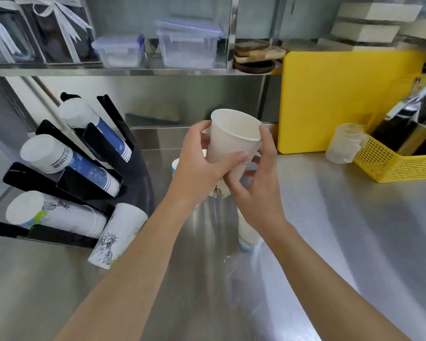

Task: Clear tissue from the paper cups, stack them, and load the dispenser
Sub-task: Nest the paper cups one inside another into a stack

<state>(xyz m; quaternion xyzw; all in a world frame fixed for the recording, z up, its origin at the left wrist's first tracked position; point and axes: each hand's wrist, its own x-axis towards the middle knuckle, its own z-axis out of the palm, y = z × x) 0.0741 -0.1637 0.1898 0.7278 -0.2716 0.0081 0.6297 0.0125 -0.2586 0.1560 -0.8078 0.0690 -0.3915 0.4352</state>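
Observation:
A white paper cup is held up over the steel counter, mouth tilted away from me. My left hand wraps its left side and my right hand touches its right side and lower end. I see no tissue inside its mouth. Below my hands stand other cups, partly hidden: one behind my left wrist, one under my right wrist. A printed cup lies on its side beside the black dispenser at the left, whose three slots hold stacked cups.
A yellow cutting board leans on the back wall. A yellow mesh basket with bottles and a clear cup stands at the right. A shelf above holds plastic boxes and wooden coasters.

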